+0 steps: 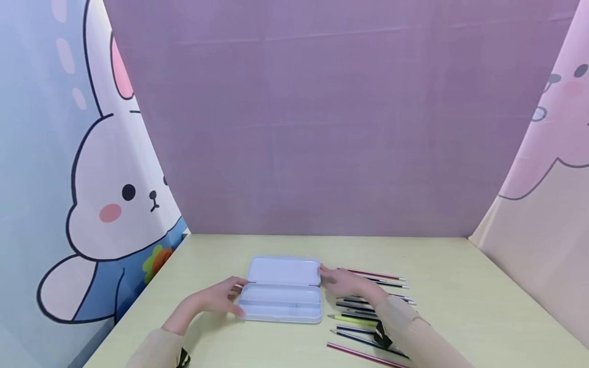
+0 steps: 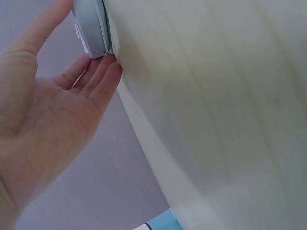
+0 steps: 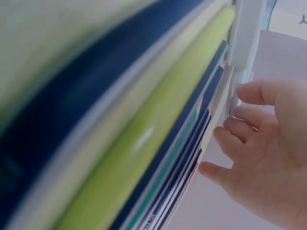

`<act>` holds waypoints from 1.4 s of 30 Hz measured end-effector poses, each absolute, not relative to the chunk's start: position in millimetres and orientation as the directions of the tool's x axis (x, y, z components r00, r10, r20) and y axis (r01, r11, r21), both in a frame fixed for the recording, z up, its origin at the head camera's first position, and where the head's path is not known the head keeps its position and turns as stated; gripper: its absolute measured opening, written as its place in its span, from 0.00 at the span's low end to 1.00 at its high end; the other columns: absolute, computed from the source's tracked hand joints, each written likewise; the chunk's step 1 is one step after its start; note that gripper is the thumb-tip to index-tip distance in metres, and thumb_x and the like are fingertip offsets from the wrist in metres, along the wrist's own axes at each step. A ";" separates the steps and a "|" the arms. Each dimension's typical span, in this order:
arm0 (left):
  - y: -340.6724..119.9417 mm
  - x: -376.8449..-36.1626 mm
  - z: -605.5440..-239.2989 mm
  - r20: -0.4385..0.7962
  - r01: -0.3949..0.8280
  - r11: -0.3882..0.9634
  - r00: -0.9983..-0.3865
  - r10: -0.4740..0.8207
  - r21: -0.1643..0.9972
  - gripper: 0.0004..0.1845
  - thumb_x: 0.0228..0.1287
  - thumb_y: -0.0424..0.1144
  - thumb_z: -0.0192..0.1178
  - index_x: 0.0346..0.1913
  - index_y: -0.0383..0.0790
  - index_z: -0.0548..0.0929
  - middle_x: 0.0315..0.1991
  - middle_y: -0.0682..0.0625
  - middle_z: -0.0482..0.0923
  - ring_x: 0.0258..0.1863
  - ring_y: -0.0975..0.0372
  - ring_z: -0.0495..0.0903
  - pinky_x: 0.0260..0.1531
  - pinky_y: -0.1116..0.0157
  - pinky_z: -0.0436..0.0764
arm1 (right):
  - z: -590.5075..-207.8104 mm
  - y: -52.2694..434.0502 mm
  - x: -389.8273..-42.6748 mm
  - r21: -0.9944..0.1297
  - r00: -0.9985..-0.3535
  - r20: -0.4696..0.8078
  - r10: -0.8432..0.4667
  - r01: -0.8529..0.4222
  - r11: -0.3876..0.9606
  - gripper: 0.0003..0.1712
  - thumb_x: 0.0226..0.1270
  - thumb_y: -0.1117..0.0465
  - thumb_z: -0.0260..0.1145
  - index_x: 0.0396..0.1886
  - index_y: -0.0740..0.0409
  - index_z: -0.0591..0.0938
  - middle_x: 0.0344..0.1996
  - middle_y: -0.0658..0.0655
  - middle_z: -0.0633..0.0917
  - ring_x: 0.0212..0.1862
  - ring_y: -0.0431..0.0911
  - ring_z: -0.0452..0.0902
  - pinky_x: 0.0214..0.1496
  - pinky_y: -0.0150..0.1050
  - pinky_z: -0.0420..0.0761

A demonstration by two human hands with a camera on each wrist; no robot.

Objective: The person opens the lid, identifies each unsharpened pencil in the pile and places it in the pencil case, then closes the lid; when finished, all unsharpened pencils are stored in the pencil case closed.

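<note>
on the table (image 1: 460, 286): a pale blue pencil case (image 1: 282, 289) lies open flat, lid folded back toward the purple backdrop (image 1: 322, 128)
left hand (image 1: 221, 296): fingers straight and relaxed, tips against the case's left end near the hinge — clasping nothing; the left wrist view shows the fingertips (image 2: 103, 72) touching the case's edge (image 2: 93, 28)
right hand (image 1: 342, 281): fingers loosely spread at the case's right end, touching or just beside it — the right wrist view is too blurred to be sure; it holds nothing
pencils (image 1: 368, 306): a loose row lies right of the case, under and beside the right forearm, mostly dark ones, one green pencil (image 1: 354, 320), a red one nearest the table's front edge
sides: rabbit-print curtain (image 1: 106, 204) at left, pink cartoon cloth (image 1: 547, 179) at right
</note>
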State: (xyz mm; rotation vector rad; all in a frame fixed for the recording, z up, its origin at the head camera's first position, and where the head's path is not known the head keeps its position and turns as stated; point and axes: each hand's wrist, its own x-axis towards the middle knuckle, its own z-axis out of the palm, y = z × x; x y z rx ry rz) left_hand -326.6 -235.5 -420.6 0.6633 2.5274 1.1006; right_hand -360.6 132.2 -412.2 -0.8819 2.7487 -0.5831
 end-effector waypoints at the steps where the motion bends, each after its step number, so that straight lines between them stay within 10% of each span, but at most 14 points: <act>1: -235.4 -327.3 -420.8 -0.089 0.292 0.597 -0.846 0.525 0.747 0.43 0.47 0.40 0.73 0.63 0.27 0.62 0.61 0.33 0.64 0.61 0.40 0.65 0.62 0.46 0.68 | -412.1 133.1 -361.6 -0.429 -0.802 -0.062 -0.594 -0.515 0.742 0.28 0.75 0.55 0.45 0.70 0.61 0.59 0.71 0.62 0.57 0.68 0.61 0.59 0.71 0.55 0.59; 42: -225.3 -334.6 -414.8 -0.083 0.323 0.636 -0.848 0.523 0.701 0.41 0.53 0.44 0.69 0.66 0.30 0.61 0.63 0.35 0.62 0.60 0.41 0.66 0.60 0.44 0.68 | -394.8 249.5 -351.7 -0.462 -0.844 0.256 -0.470 -0.534 0.707 0.22 0.70 0.58 0.57 0.57 0.66 0.76 0.55 0.65 0.79 0.57 0.60 0.74 0.57 0.56 0.75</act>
